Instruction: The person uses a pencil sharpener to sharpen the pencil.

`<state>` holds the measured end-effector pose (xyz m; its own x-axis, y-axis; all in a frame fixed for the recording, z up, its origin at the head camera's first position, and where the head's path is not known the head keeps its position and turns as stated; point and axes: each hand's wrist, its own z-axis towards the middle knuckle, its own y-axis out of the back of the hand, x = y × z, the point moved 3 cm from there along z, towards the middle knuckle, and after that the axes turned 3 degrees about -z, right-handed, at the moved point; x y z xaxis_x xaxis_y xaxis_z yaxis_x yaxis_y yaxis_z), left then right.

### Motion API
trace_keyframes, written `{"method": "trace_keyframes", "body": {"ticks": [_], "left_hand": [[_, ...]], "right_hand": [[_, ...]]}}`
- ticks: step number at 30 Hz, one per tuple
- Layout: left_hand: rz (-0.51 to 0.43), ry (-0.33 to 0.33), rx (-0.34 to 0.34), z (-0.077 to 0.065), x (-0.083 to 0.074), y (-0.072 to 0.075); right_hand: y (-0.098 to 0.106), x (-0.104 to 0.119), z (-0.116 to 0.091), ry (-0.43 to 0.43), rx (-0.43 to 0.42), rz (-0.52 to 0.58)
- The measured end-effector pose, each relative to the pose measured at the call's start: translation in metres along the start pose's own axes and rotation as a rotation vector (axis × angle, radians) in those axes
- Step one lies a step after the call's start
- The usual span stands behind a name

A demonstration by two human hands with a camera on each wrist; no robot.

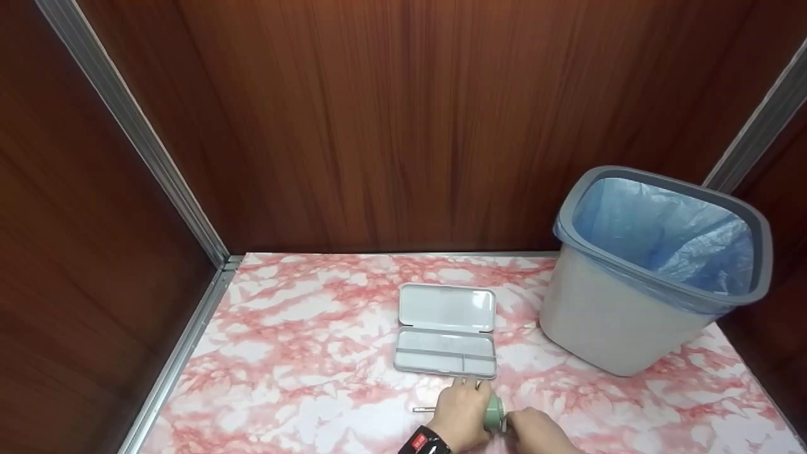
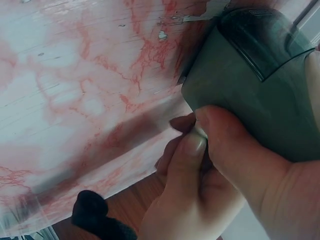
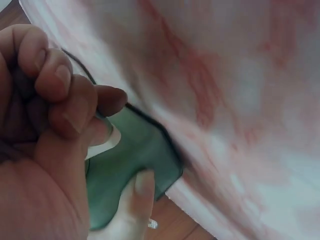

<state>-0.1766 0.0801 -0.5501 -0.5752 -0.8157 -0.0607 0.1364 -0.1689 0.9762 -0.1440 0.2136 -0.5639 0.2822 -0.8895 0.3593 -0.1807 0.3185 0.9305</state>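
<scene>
My left hand (image 1: 463, 410) grips a green crank pencil sharpener (image 1: 493, 413) from above, low in the head view. On its left side a thin pencil-like rod (image 1: 423, 409) sticks out from behind the hand. At the sharpener's right end, my right hand (image 1: 537, 431) pinches the small crank handle, with the fingers curled. The left wrist view shows the sharpener's dark see-through part (image 2: 260, 45) and the left thumb lying along the green body. A pale piece of the crank (image 3: 107, 145) shows beside the right fingers; most of it is hidden.
Just beyond the left hand lies an opened grey pencil case (image 1: 447, 308) with compartments. A bin (image 1: 605, 315) with a blue liner stands at the right on the pink marbled table (image 1: 302, 353). Brown wooden panels (image 1: 391, 126) rise behind and at the sides.
</scene>
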Motion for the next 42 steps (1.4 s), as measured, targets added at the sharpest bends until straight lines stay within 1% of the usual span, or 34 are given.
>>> {"method": "trace_keyframes", "body": {"ticks": [4,7,10,17,22,28,30,32,35,42], "left_hand": [[-0.005,0.001,0.007,0.000,0.000,0.000],[-0.014,0.004,0.013,0.000,0.001,0.000],[-0.016,0.006,0.013,0.000,0.001,0.000],[-0.025,0.006,0.002,0.000,0.002,0.000],[-0.024,0.003,0.000,-0.001,0.002,0.000],[0.005,-0.009,-0.021,-0.002,0.003,0.002],[0.010,-0.009,-0.026,-0.002,0.003,0.003],[0.006,-0.009,-0.023,-0.002,0.003,0.002],[0.001,-0.009,-0.019,-0.002,0.002,0.002],[-0.009,-0.010,-0.016,-0.001,0.001,0.001]], "right_hand": [[0.006,0.003,-0.007,0.022,0.025,0.053],[0.013,0.007,-0.010,0.007,0.069,0.079],[0.021,0.012,-0.013,-0.002,0.076,0.066],[0.039,0.020,-0.013,0.043,-0.012,-0.002],[0.049,0.022,-0.009,0.066,-0.105,-0.015],[0.057,0.021,0.008,0.042,-0.220,-0.061],[0.058,0.019,0.016,0.037,-0.239,-0.077],[0.057,0.016,0.023,0.026,-0.240,-0.093],[0.054,0.010,0.032,0.006,-0.215,-0.079],[0.041,0.000,0.043,-0.025,-0.177,-0.052]]}}
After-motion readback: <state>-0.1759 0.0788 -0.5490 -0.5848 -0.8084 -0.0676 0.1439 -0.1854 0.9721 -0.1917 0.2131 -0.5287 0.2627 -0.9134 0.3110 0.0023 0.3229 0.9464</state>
